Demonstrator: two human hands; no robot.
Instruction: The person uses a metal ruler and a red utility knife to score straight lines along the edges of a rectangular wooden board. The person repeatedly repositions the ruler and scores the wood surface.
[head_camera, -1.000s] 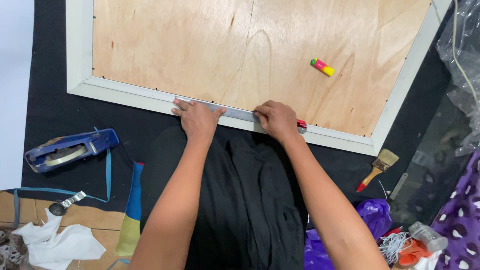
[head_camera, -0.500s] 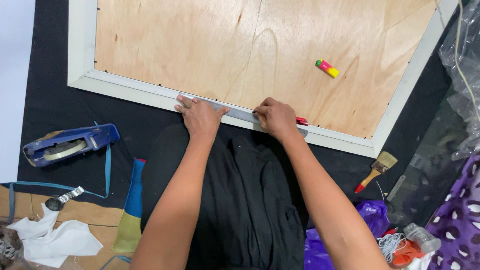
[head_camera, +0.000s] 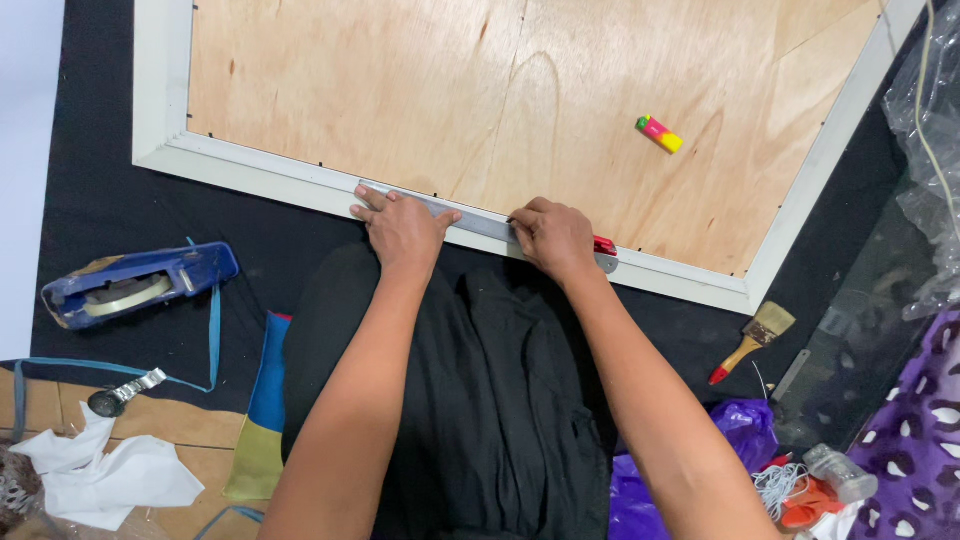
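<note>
A large plywood panel (head_camera: 480, 110) in a white frame (head_camera: 260, 175) lies on a black cloth. Along the near rail of the frame rests a metal ruler (head_camera: 480, 224). My left hand (head_camera: 400, 228) presses flat on the ruler's left part, fingers spread. My right hand (head_camera: 555, 238) is curled on the ruler's right part and holds a small red tool (head_camera: 604, 245), of which only a tip shows. A pink and yellow lighter-like object (head_camera: 659, 133) lies loose on the plywood to the upper right.
A blue tape dispenser (head_camera: 135, 285) and a wristwatch (head_camera: 122, 392) lie at the left. White crumpled paper (head_camera: 110, 475) sits at bottom left. A paintbrush (head_camera: 752, 340) lies right of the frame corner. Purple bag, patterned cloth and plastic sheeting crowd the right side.
Both hands and the ruler stay on the near rail in the same grip. Only the view has shifted a little.
</note>
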